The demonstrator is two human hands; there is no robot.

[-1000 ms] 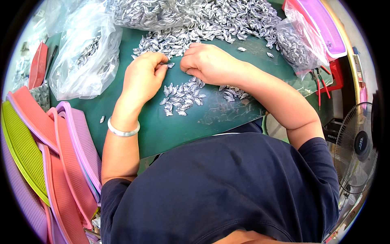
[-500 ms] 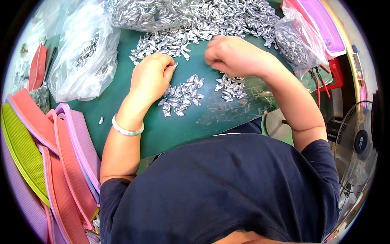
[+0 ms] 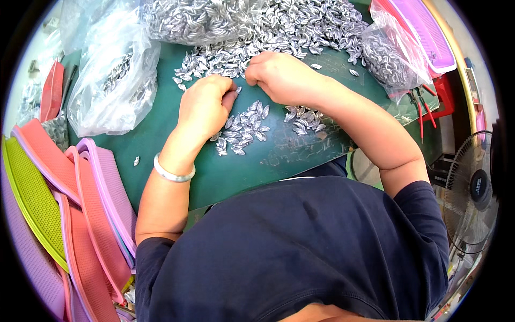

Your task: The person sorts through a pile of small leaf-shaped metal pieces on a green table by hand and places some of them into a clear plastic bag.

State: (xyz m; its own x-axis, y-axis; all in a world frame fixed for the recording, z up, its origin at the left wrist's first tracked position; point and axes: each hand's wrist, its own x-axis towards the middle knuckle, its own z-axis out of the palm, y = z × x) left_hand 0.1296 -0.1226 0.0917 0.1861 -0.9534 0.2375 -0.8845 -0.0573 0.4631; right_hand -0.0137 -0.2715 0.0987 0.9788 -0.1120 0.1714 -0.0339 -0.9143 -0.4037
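**On the green worktop: two hands at the edge of a heap of silver pieces**

At far left, a stack of flat plastic trays in green, salmon and lilac (image 3: pixel 64 214) leans beside the dark green worktop (image 3: pixel 161 145). Next to it lies a clear plastic bag part-filled with silver pieces (image 3: pixel 115 86). One stray piece (image 3: pixel 136 160) sits alone on the mat, well apart from the rest.

The left hand (image 3: pixel 203 107), its wrist ringed by a pale bangle (image 3: pixel 173 173), is curled into a loose fist with the fingertips pressed together at its far side; whether a piece is pinched between them cannot be told. Just right of it and nearer the body lies a small cluster of leaf-shaped silver pieces (image 3: pixel 244 129), pointed at both ends, their long axes lying in all directions. A second, smaller cluster (image 3: pixel 301 119) lies below the right hand (image 3: pixel 281 78), which is likewise closed, knuckles up, fingers tucked under; its contents are hidden.

The two hands sit close together, nearly touching at the thumbs, at the near edge of the large loose heap of the same silver pieces (image 3: pixel 268 27), which spreads away from the body across the far worktop. The heap lies directly ahead of both hands, with the right hand slightly nearer to it.

Farther right sit another clear bag of pieces (image 3: pixel 389 59), a lilac tray (image 3: pixel 429 32), red-handled pliers (image 3: pixel 424 112) and a floor fan (image 3: pixel 472 188).
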